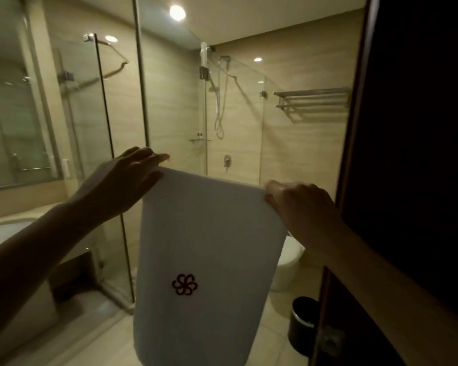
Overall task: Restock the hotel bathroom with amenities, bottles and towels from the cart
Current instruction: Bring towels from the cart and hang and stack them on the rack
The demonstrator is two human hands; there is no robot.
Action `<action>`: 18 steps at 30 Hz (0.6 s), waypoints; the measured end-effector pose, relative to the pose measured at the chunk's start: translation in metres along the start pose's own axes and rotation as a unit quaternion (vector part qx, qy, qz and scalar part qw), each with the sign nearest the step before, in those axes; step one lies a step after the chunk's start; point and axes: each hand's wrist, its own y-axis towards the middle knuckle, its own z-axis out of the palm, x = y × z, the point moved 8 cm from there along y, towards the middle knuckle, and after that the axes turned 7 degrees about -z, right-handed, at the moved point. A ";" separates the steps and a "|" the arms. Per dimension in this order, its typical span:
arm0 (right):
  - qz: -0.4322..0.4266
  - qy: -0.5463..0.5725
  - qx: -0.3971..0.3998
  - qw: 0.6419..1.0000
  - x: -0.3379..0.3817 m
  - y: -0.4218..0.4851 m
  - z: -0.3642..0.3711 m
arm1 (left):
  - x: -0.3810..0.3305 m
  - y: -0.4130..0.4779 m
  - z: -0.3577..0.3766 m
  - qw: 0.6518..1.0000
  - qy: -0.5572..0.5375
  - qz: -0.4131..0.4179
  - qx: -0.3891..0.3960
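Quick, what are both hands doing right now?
Left hand: pinching the white towel at its top corner.
Right hand: gripping the other top corner.

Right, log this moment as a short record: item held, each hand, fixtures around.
item held: white towel, hanging down, red flower logo facing the camera
left hand: pinches the towel's top left corner
right hand: grips the top right corner
towel rack: on the wall, upper right, higher than the towel
shower hose: behind glass, beyond the towel
bin: black, on the floor, lower right
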 end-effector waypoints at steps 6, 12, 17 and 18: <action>0.014 0.001 -0.013 1.000 0.039 0.073 0.053 | 0.080 -0.013 0.036 0.994 0.071 -0.077 0.017; 0.026 -0.018 -0.038 0.999 0.050 0.124 0.100 | 0.137 -0.005 0.077 0.986 0.086 -0.140 0.031; 0.053 -0.005 -0.068 0.996 0.032 0.159 0.137 | 0.168 0.018 0.109 0.988 0.029 -0.152 0.003; 0.056 -0.002 -0.075 0.996 0.027 0.165 0.147 | 0.173 0.025 0.118 0.989 -0.003 -0.148 0.008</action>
